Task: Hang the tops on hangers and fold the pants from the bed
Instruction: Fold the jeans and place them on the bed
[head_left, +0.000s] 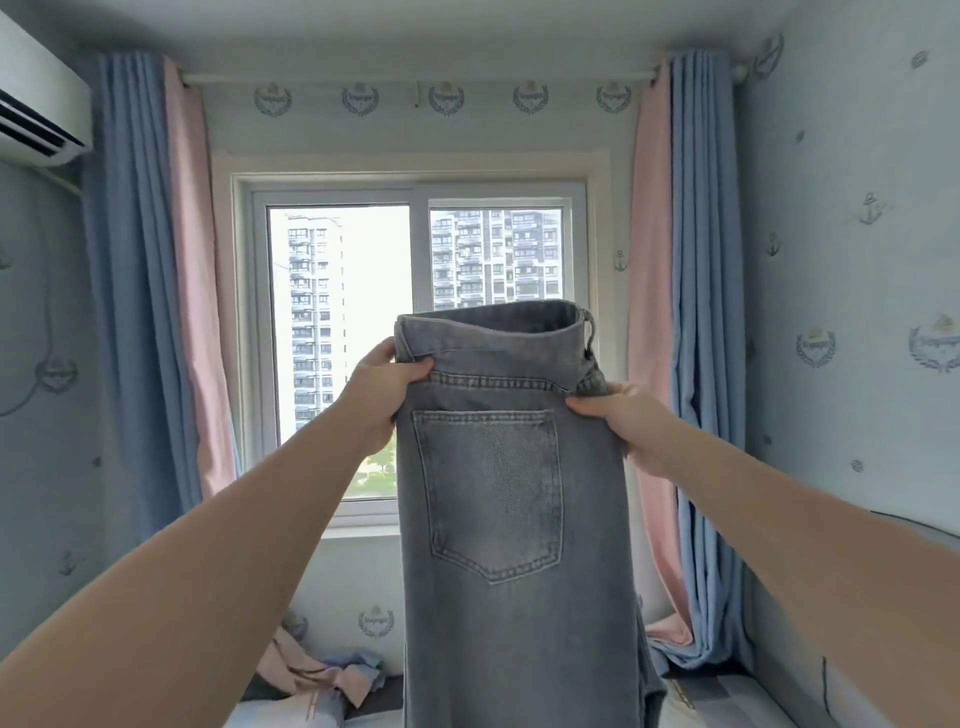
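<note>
Grey jeans (514, 467), legs doubled, long axis hanging vertical: left hand (382, 395) and right hand (621, 421) level, fingers pinching opposite waistband edges.

Daylight comes through the window (340, 322), its left pane blown out to near white, and leaves the room soft, even and bluish with only faint shadows. The grey jeans (498, 467) before it are backlit, yet their stitching is sharp. The wide lens bows the curtains (140, 260) and walls at both side edges.
</note>
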